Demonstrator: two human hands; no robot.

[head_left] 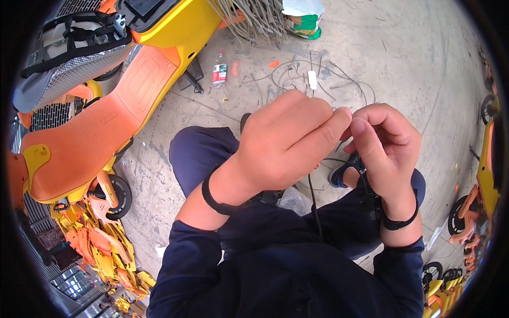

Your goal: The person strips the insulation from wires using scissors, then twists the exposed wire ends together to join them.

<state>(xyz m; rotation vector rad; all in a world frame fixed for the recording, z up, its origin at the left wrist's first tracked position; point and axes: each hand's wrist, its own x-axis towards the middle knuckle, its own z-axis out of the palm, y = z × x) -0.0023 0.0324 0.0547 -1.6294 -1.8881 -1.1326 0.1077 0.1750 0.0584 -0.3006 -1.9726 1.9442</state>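
Observation:
My left hand (289,140) is closed, thumb and fingers pinched together at the right. Its fingertips meet those of my right hand (389,143), which is also closed in a pinch, other fingers curled. What lies between the fingertips is hidden or too small to name. A black cable (313,201) rises from my lap and passes out of sight behind my left hand; whether I grip it cannot be told. A small orange-red bit (316,167) shows just under that hand.
Loose grey cables (339,79) and a white stick-shaped piece (312,80) lie on the concrete floor ahead. Beside them stand a bottle (219,71) and a cable bundle (260,21). A yellow-orange scooter (106,122) fills the left; scooter parts (101,249) are heaped behind it.

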